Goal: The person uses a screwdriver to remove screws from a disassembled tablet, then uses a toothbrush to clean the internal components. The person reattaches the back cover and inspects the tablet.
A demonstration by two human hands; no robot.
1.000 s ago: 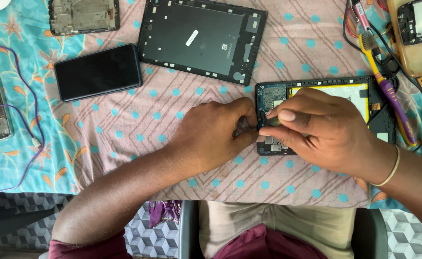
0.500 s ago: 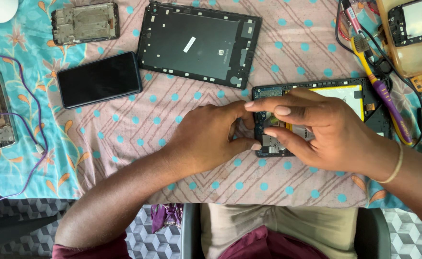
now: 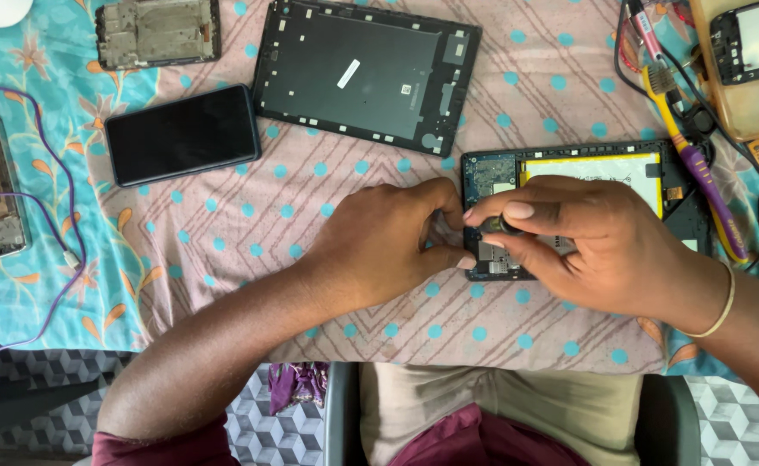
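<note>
Your right hand pinches a small dark part over the opened tablet on the desk's cloth; left hand curled shut, steadying the tablet's edge w/ fingertips. Risk: the part slips & drops onto the circuit board, or pressing too hard scrapes it.

Right hand drew back slightly off the opened tablet, baring more of its circuit board, left hand curled tighter against the tablet's left edge
</note>
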